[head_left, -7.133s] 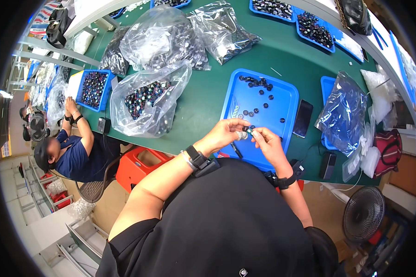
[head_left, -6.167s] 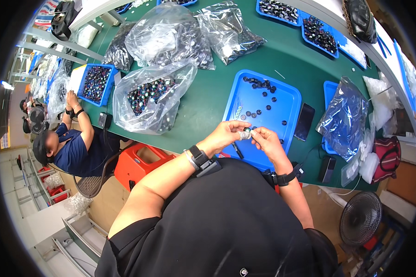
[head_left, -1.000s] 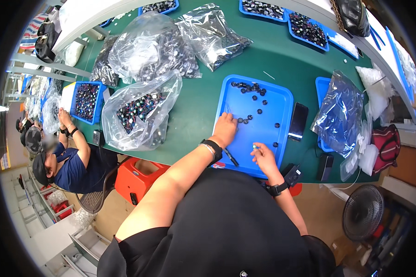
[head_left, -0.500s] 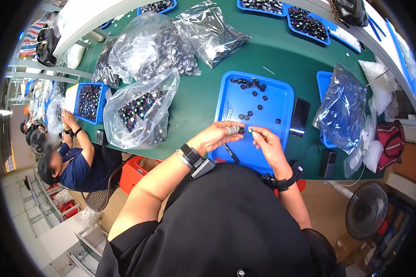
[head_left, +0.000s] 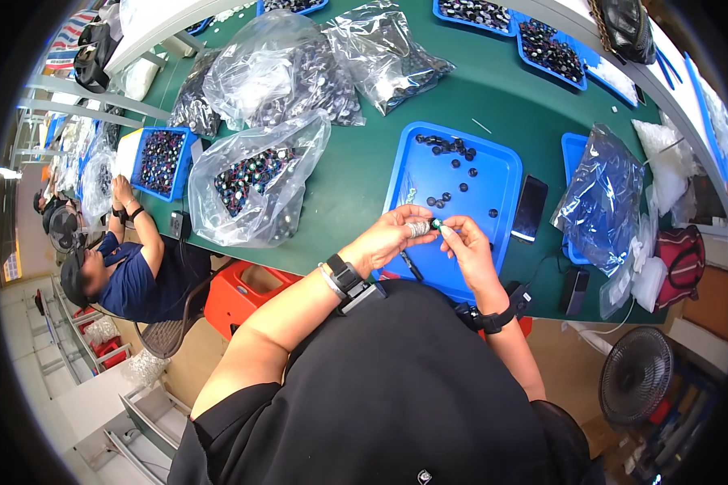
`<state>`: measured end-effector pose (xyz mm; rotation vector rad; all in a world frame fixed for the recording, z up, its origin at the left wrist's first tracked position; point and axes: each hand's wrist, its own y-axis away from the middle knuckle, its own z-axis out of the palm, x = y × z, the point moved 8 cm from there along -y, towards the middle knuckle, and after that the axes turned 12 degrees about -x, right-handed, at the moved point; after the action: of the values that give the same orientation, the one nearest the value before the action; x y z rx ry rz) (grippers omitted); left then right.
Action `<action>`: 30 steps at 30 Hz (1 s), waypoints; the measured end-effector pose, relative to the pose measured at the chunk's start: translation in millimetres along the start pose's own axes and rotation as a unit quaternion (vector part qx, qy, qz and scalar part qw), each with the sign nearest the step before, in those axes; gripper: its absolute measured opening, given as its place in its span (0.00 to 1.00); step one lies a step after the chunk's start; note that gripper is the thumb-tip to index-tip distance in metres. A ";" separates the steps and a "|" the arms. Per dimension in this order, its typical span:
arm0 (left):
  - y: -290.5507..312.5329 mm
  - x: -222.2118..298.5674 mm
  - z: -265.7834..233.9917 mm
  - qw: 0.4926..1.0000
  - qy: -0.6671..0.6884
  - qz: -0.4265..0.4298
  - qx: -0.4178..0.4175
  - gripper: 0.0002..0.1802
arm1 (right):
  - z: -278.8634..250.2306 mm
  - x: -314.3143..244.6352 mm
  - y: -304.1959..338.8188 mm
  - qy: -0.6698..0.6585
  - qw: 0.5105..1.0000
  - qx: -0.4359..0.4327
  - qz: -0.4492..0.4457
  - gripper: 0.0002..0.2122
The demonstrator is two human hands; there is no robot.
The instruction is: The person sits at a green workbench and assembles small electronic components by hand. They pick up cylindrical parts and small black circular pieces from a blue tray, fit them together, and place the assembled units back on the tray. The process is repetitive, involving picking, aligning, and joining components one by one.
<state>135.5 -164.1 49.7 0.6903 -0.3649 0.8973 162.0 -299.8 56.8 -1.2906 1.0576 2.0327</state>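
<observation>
My left hand is closed around a short grey stack of small round pieces, held sideways over the near part of a blue tray. Between the thumb and fingers of my right hand is a small round dark piece with a green face. It meets the right end of the stack, or nearly so; the fingers partly hide the spot. Several loose black round pieces lie in the tray's far half. A black marker pen rests near my left hand.
A phone lies right of the tray, beside a plastic bag over another blue tray. To the left sit an open bag of round parts and a filled blue bin. A co-worker sits at far left.
My right hand has moved left, bringing the small round piece up to the end of the stack. The whole view has shifted slightly.
</observation>
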 end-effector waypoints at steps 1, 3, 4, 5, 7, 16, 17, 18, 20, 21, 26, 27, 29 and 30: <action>0.0 -0.7 -0.7 1.000 -0.002 0.004 -0.001 0.12 | 1.5 -0.4 -0.5 0.004 1.000 0.000 0.000 0.06; -0.3 -2.8 -2.9 1.000 -0.004 0.012 -0.002 0.12 | 3.6 -0.6 -1.6 0.013 1.000 -0.001 0.000 0.06; 0.2 -2.6 -3.4 1.000 -0.008 0.016 -0.001 0.12 | 3.6 0.2 -1.8 0.020 1.000 -0.001 -0.001 0.06; 0.7 -2.1 -3.7 1.000 -0.012 0.021 0.001 0.12 | 3.0 1.8 -2.1 0.027 1.000 0.000 -0.002 0.06; 1.7 -2.1 -3.9 1.000 -0.019 0.024 0.002 0.14 | 2.3 6.8 -2.5 0.038 0.999 0.002 0.003 0.06; 4.7 -5.0 -2.8 0.999 -0.048 0.012 -0.004 0.24 | 5.3 7.5 -0.3 0.071 0.997 0.030 0.014 0.05; 4.7 -4.9 -2.2 0.998 -0.054 0.011 -0.003 0.24 | 4.7 7.4 -0.2 0.095 0.995 0.038 0.012 0.05; 4.7 -4.5 -1.9 0.998 -0.060 0.011 -0.002 0.24 | 3.8 7.0 -0.3 0.120 0.992 0.046 0.010 0.05; 4.9 -5.0 -3.6 0.999 -0.047 0.012 -0.005 0.24 | 3.8 6.9 -1.8 0.114 0.993 0.035 -0.001 0.04; 4.5 -5.3 -4.6 0.999 -0.041 0.013 -0.006 0.24 | 3.8 6.2 -2.6 0.111 0.993 0.029 -0.006 0.04; 3.2 -5.8 -3.6 1.000 0.013 0.016 -0.017 0.22 | 7.5 -19.0 3.6 0.232 0.966 0.059 -0.096 0.04; 3.3 -5.1 -2.4 0.999 0.022 0.018 -0.019 0.21 | 10.3 -29.0 6.1 0.266 0.953 0.067 -0.129 0.04; 2.7 -6.5 -4.0 0.999 0.025 0.019 -0.024 0.21 | 13.0 -37.2 7.7 0.285 0.945 0.061 -0.148 0.04; 2.5 -6.9 -4.0 0.999 0.027 0.019 -0.027 0.21 | 13.8 -40.2 8.6 0.294 0.941 0.058 -0.157 0.04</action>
<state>129.5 -164.4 43.9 0.6106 -0.3528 0.9371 165.4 -293.7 99.6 -1.9229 1.1047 1.3520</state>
